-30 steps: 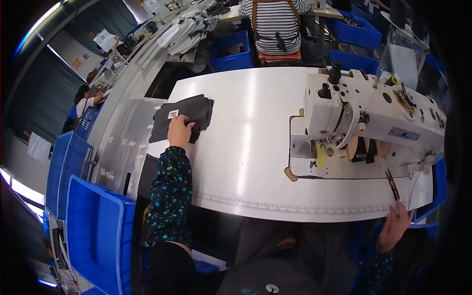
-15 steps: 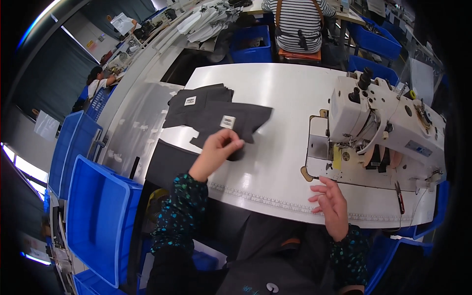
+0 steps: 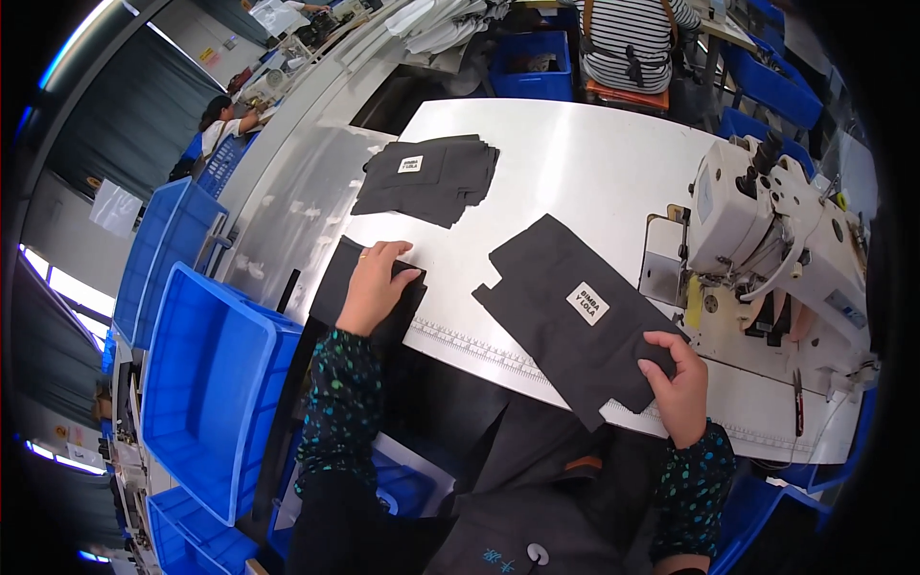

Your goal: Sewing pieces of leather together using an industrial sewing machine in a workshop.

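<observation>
A flat dark grey fabric panel (image 3: 551,302) with notched corners and a white label (image 3: 587,303) slants across the front of the white table. My right hand (image 3: 678,383) grips its right end, the thumb on top and the other fingers at the edge. At the table's left front, my left hand (image 3: 372,292) rests over more dark fabric (image 3: 333,278), thumb and fingertips apart near a corner of it. Behind that hand lies a stack of similar dark panels (image 3: 450,177), its top piece bearing a white label.
A white sewing machine (image 3: 757,220) stands at the right, with red-handled snips (image 3: 798,402) in front. A ruler strip (image 3: 470,347) follows the table's front edge. Blue bins (image 3: 211,383) stand at the left. Beyond the table sits a person in a striped top (image 3: 628,43).
The labelled panel my left hand held over the stack now lies nearer the machine, in my right hand's grip. My left hand has moved left and down to the other fabric. The view has shifted.
</observation>
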### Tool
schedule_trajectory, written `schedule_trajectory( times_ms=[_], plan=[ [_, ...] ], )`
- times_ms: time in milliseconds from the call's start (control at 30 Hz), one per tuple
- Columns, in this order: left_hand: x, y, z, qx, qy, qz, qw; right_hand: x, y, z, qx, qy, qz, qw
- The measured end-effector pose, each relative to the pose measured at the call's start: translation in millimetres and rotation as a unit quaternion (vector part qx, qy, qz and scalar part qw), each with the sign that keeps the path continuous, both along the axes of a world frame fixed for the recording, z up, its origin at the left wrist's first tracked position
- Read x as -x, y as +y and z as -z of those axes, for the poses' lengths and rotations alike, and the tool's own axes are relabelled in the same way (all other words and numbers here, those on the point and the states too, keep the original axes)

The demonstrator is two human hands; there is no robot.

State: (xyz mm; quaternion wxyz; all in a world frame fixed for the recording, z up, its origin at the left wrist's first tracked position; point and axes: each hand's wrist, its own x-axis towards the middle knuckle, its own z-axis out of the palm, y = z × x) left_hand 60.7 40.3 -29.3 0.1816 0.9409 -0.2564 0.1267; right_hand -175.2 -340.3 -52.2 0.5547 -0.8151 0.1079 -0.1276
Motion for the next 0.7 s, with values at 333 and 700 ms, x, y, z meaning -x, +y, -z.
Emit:
schedule_trajectory(
  times_ms=[333, 700],
  plan=[
    [-29.4, 22.2, -44.0, 0.373, 0.224, 0.138, 0.89, -1.1, -9.0, -4.3, -0.074, 0.005, -0.046, 0.996],
    [74.5, -221.1, -38.9, 0.065, 0.404, 0.398, 0.821, 5.5, -12.7, -6.2, -0.08, 0.059, -0.095, 0.99]
  ],
)
